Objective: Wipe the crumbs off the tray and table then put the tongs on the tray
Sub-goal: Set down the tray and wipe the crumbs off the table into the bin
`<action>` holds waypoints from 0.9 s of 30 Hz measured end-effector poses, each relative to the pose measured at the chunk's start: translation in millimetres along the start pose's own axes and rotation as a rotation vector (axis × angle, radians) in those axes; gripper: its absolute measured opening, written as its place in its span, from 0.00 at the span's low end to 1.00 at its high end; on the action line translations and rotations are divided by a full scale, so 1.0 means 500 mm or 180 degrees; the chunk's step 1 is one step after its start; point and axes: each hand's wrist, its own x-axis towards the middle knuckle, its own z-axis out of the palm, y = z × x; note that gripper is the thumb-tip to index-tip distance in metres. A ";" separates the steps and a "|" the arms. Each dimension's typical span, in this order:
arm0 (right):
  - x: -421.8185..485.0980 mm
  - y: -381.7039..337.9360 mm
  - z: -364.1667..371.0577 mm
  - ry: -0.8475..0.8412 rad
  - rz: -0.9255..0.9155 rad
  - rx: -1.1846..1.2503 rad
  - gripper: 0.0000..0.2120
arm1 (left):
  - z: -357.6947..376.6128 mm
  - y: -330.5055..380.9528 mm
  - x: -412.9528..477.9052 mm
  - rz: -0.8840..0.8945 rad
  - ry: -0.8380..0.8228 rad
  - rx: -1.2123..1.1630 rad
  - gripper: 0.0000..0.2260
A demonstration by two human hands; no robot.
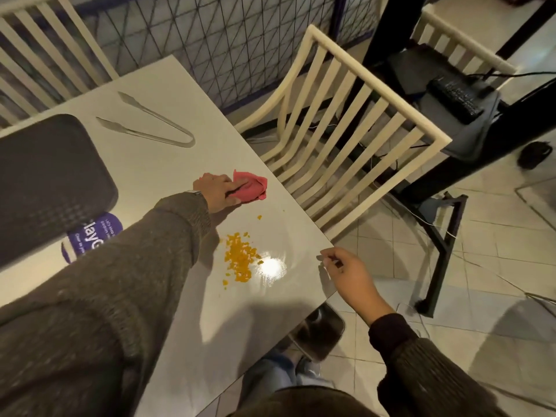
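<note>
Orange crumbs heaped loosely on table.

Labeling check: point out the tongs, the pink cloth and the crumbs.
tongs (pixel 168 127): head view, on the lower arm near the bend.
pink cloth (pixel 254 189): head view, on the bunched part beyond the left hand's fingers.
crumbs (pixel 239 257): head view, middle of the orange pile.

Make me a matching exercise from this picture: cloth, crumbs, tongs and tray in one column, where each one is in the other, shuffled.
Things:
1. pink cloth
2. orange crumbs
3. metal tongs
4. dark tray

Places:
A. far side of the table, lying open
B. table's left edge
C. under the left hand
D. near the table's corner, beside the glare

Pairs: 1-C, 2-D, 3-A, 4-B
</note>
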 end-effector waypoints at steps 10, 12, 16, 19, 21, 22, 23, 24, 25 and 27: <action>-0.028 0.045 -0.015 -0.0228 -0.0298 -0.0174 0.11 | 0.089 0.141 -0.177 -0.0396 -0.0132 -0.0209 0.25; -0.033 0.058 -0.022 -0.0352 -0.0357 -0.0171 0.10 | 0.109 0.182 -0.208 -0.0492 -0.0222 -0.0398 0.30; -0.035 0.070 -0.047 -0.0691 -0.0623 -0.0256 0.10 | 0.128 0.240 -0.245 -0.0852 0.0214 -0.1328 0.17; -0.028 0.073 -0.070 -0.0987 -0.0826 -0.0356 0.09 | 0.118 0.254 -0.277 -0.1381 0.0878 -0.2446 0.16; -0.022 0.075 -0.085 -0.1123 -0.0916 -0.0425 0.09 | 0.105 0.259 -0.304 -0.1761 0.1349 -0.2737 0.17; -0.020 0.075 -0.091 -0.1177 -0.0950 -0.0472 0.09 | 0.100 0.260 -0.321 -0.1953 0.1498 -0.2761 0.17; -0.019 0.076 -0.098 -0.1209 -0.0984 -0.0525 0.08 | 0.099 0.259 -0.341 -0.2169 0.1603 -0.2752 0.17; -0.018 0.077 -0.102 -0.1218 -0.1011 -0.0556 0.08 | 0.105 0.255 -0.364 -0.2359 0.1696 -0.2727 0.17; -0.018 0.080 -0.106 -0.1221 -0.1015 -0.0562 0.08 | 0.118 0.248 -0.390 -0.2553 0.1779 -0.2727 0.17; -0.022 0.086 -0.110 -0.1216 -0.0985 -0.0544 0.08 | 0.149 0.235 -0.439 -0.2899 0.1961 -0.2724 0.18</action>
